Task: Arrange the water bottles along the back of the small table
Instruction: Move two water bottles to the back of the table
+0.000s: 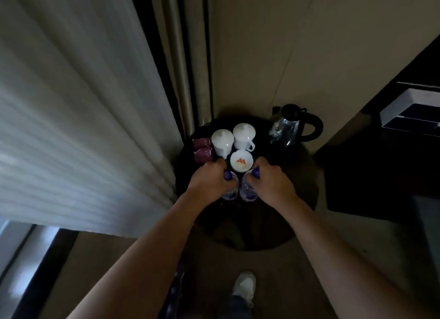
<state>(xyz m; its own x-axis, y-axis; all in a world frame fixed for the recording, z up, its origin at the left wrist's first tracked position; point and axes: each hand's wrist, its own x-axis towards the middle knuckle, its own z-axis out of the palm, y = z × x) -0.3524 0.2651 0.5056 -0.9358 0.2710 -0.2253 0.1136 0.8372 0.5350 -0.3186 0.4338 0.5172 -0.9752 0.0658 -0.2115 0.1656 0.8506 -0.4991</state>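
Note:
Two clear water bottles with blue caps stand side by side near the middle of the small round dark table [297,199]. My left hand [206,180] grips the neck of the left bottle [63,194]... the left bottle [231,193]. My right hand [269,181] grips the neck of the right bottle [247,192]. Both bottles look upright; I cannot tell whether they rest on the table or hang just above it.
Behind the bottles sit a small white dish [241,163], two lidded white cups [222,140] [244,134], dark red packets [202,150] at the left and a black kettle [292,125] at the back right. Curtains hang left; a dark cabinet stands right.

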